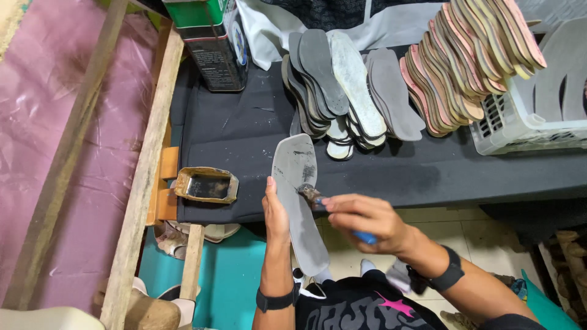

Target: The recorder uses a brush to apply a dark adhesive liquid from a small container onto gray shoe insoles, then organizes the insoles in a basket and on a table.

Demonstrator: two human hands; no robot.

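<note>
While my left hand [276, 215] grips the grey insole [298, 198] over the table's near edge and my right hand [361, 219] pinches the brush [312, 195], I judge glue could drip or smear my fingers.

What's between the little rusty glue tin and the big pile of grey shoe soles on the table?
In the head view, only bare black cloth table cover, speckled with pale flecks, lies between the rusty rectangular tin and the fanned grey insole pile.

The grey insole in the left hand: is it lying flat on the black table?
No. The left hand holds the grey insole up, its heel end past the black table's front edge, while the right hand brushes it.
</note>
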